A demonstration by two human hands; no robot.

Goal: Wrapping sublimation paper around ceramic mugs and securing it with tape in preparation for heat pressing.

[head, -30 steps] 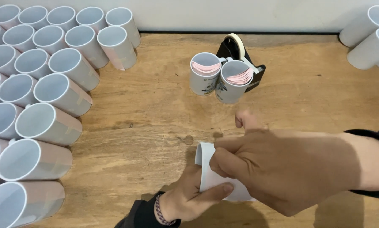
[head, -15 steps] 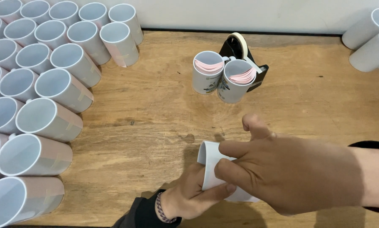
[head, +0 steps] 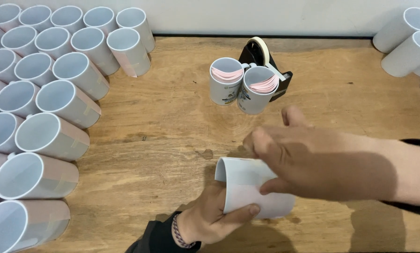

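Note:
My left hand [head: 210, 216] grips a white mug [head: 247, 189] lying on its side, with a pale sheet wrapped round its body. My right hand [head: 313, 157] hovers above it with fingers spread; only the thumb touches the wrap. Beyond them two upright mugs [head: 241, 89] hold stacks of pink paper strips. A black tape dispenser [head: 266, 63] with a cream roll stands just behind those two.
Several white mugs wrapped in pale sheets lie on their sides in rows along the left [head: 55, 98]. More white mugs lie at the far right corner [head: 409, 44]. The wooden table [head: 163, 140] ends at a white wall at the back.
My right hand has lifted off the mug and drawn to the right, its fingers opening. My left hand keeps its hold on the mug.

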